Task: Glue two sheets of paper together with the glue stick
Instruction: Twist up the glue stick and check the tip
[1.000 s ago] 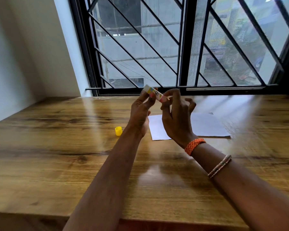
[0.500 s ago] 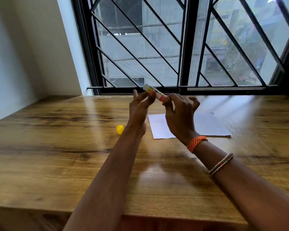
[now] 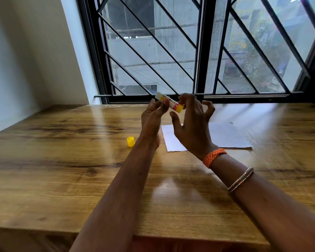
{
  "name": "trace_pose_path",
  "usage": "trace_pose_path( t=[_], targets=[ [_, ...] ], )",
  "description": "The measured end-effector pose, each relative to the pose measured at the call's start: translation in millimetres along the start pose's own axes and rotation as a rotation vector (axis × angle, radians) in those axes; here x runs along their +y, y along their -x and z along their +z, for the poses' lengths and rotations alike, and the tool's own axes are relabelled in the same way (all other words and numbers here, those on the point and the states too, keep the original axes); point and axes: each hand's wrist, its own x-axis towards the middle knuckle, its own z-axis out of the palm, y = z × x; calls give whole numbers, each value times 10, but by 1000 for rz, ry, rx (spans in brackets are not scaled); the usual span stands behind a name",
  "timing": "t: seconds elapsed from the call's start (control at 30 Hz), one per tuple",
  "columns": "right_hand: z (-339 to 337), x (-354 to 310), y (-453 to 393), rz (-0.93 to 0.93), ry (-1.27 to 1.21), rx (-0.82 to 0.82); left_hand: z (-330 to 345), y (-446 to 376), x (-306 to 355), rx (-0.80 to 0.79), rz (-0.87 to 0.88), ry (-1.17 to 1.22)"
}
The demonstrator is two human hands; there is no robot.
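Observation:
I hold a small glue stick [image 3: 169,102] up in the air above the table, tilted, its white uncapped end up and to the left and its yellow base down to the right. My left hand [image 3: 154,117] pinches its body between thumb and fingertips. My right hand [image 3: 191,122] touches the yellow base with its fingertips, thumb spread away below. The yellow cap [image 3: 130,141] stands on the wood to the left of my left wrist. White paper [image 3: 225,135] lies flat behind my hands, partly hidden by them; I cannot tell how many sheets.
The wooden table [image 3: 62,170] runs from a white wall on the left to a barred window [image 3: 171,51] along its far edge. Its front edge is close below my forearms. My right wrist wears an orange band [image 3: 214,157] and thin bangles.
My right thumb has come off the glue stick's base and now spreads away below it. The glue stick and left hand stay in about the same place.

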Motion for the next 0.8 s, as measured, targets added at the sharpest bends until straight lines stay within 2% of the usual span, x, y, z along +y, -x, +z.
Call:
trace_pose_path(
  t=[0.2, 0.43, 0.57, 0.7, 0.73, 0.8],
  targets=[
    [-62, 80, -33, -164, 281, 43, 35, -25, -23, 49, -21, 85],
    [-90, 82, -66, -286, 378, 141, 58, 37, 71, 89, -78, 125],
    [-104, 91, -60, -329, 348, 102, 57, 58, 94, 112, -97, 143],
    [-98, 53, -52, -141, 159, 46, 57, 61, 94, 45, -128, 131],
    [-91, 32, -56, -62, 58, 37, 61, 65, 106, 12, -143, 130],
    [-107, -11, -95, 152, -295, -25, 69, 81, 137, -30, -159, 127]
  ],
)
